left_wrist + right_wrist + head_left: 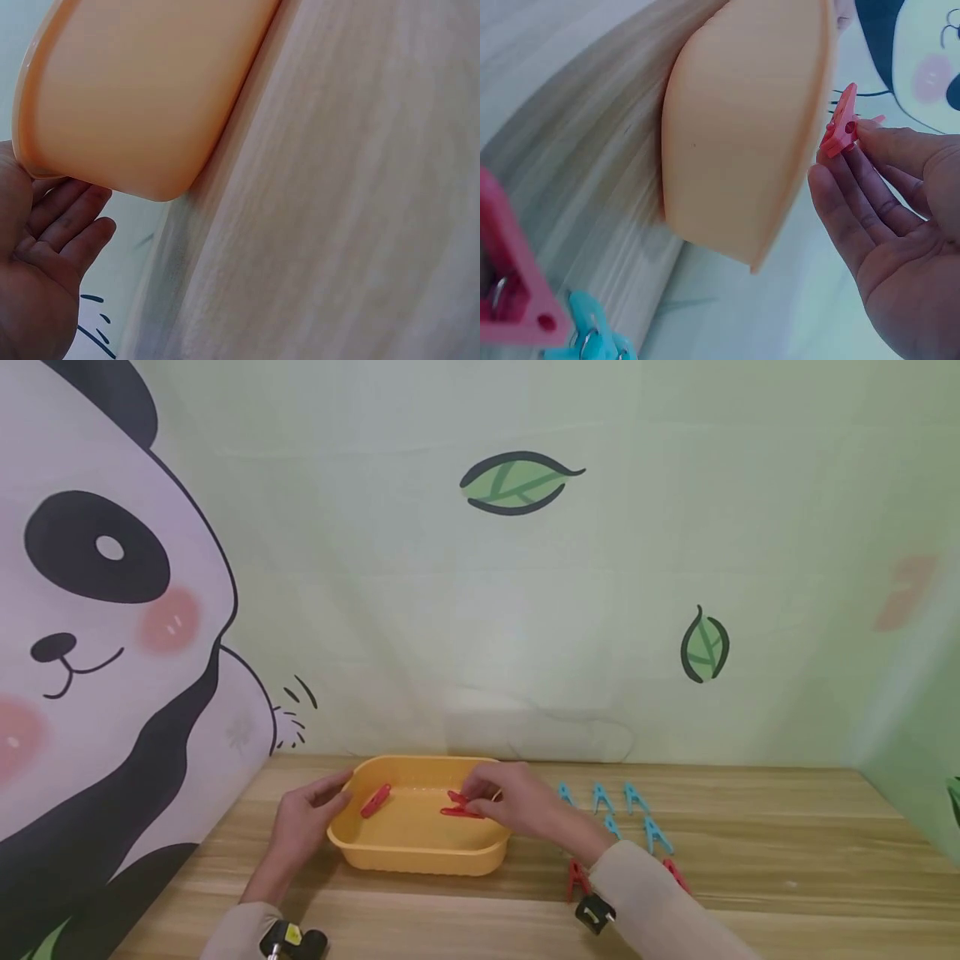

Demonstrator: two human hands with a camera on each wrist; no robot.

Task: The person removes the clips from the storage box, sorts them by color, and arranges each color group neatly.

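A yellow plastic basin stands on the wooden table. At its left end my left hand holds the rim, and in the left wrist view the fingers lie along the outside, under the lip. My right hand reaches over the right part of the basin. Between thumb and fingertips it pinches a red clothespin, held above the rim level in the right wrist view. Another red clothespin lies inside the basin at the left.
Several blue clothespins lie on the table right of the basin. Nearer, by the right sleeve, are a red clothespin and another red one, partly covered. A printed backdrop rises behind the table.
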